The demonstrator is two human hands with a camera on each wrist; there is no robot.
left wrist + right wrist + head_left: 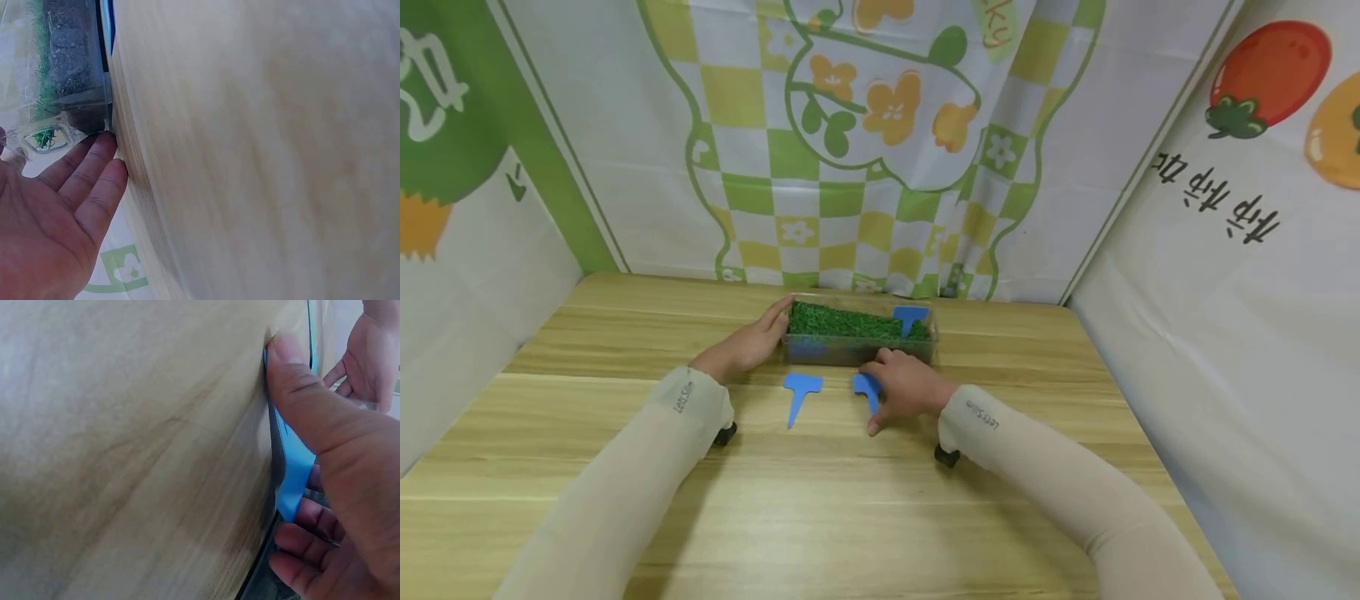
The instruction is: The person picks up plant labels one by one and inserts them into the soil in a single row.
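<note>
On the pale wooden tabletop [850, 500], the right hand [906, 387] curls thumb and fingers [306, 519] round a flat blue plastic plant label [294, 469], apparently lifting it. 1 more blue label [800, 393] lies just beside. Beyond, the left hand [748, 343], fingers straight, braces the clear grass-filled plastic box [857, 337]. Printed cloth walls [880, 142] enclose the space.

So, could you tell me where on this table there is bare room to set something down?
The wooden table is bare between the two sleeves, and left of the left hand up to the backdrop. It is crowded in front of the clear grass box, where the loose blue tag lies beside the right hand, which is picking up another blue tag.
</note>
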